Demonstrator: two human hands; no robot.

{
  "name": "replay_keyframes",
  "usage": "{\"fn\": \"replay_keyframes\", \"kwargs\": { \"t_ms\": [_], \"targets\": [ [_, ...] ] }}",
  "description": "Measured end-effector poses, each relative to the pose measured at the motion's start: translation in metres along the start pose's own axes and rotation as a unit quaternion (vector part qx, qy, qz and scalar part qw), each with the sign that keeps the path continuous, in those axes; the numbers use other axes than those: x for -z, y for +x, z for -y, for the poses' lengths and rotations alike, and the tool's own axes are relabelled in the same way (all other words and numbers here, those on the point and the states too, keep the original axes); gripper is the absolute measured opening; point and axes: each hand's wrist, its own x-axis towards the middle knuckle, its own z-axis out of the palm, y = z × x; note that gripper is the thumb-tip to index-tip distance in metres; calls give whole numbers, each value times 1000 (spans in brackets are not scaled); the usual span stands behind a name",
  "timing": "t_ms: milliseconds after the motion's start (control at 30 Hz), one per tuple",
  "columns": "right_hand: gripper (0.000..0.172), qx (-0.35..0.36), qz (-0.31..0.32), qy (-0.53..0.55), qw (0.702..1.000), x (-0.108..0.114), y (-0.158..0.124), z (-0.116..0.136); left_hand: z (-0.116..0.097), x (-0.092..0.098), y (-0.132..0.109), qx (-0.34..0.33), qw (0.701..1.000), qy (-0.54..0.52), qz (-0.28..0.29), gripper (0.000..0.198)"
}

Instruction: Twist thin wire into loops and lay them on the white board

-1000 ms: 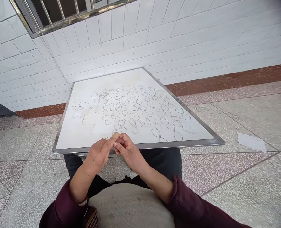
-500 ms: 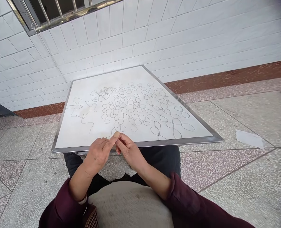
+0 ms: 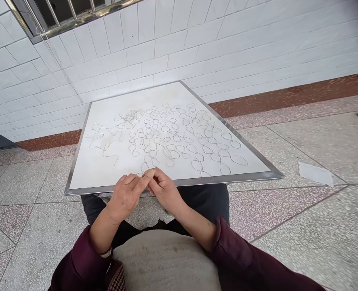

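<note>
hands: left hand (image 3: 125, 197) and right hand (image 3: 164, 190) meet fingertip to fingertip at the near edge of the board (image 3: 106, 169) | held: too thin to tell | board: white, metal-framed, on the lap, carrying rows of thin wire loops (image 3: 179, 139) | floor (image 3: 303, 226): paper scrap (image 3: 315, 173) at right | behind: white tiled wall (image 3: 227, 44)

- Wire loops (image 3: 179, 141) crowd the board (image 3: 85, 178) from 12 to 2 o'clock of the right hand (image 3: 164, 190).
- Bare board lies open at 10 o'clock.
- Tiled wall (image 3: 227, 48) blocks 12 o'clock beyond.

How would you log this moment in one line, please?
left hand, right hand: fingers pinched together | where: near edge, white board | on board: looped strands | held: too thin to tell
</note>
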Motion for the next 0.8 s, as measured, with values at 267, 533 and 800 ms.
{"fn": "replay_keyframes", "kwargs": {
  "t_ms": [267,533,800],
  "targets": [
    [12,138,-28,-169,976,6,5,-5,-3,-2,5,-67,997,34,4,66],
    [13,51,26,-65,996,7,5,0,0,-2,3,-80,996,39,-22,66],
    [15,75,-12,-72,995,6,3,5,-4,0,7,-75,996,41,-26,68]
  ]
}}
